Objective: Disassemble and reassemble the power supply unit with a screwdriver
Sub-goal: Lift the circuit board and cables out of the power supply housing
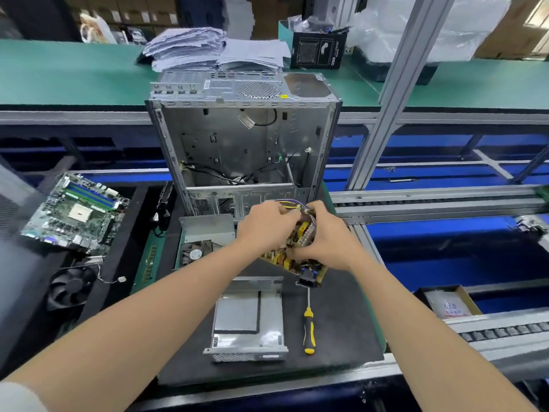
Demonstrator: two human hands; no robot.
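The board (309, 266) of the power supply is being held just above the worktop (341, 307), in front of the PC case (225, 138); the right hand (326, 239) is curling round its far end while the left hand (264, 227) is pinching the wires (289, 205); both sets of fingers are clenching, none released. The board is sitting out of its shell (248, 319), which is lying open nearer the person, so the step looks like the turn from taking apart to refitting; next, the board is likely needing to be lowered square into the shell, wires tucked clear, before the screwdriver (309, 325), lying beside the shell, is picked up. The PC case is holding only loose cables; a box (472, 301) at the right is holding a white bag (448, 307).
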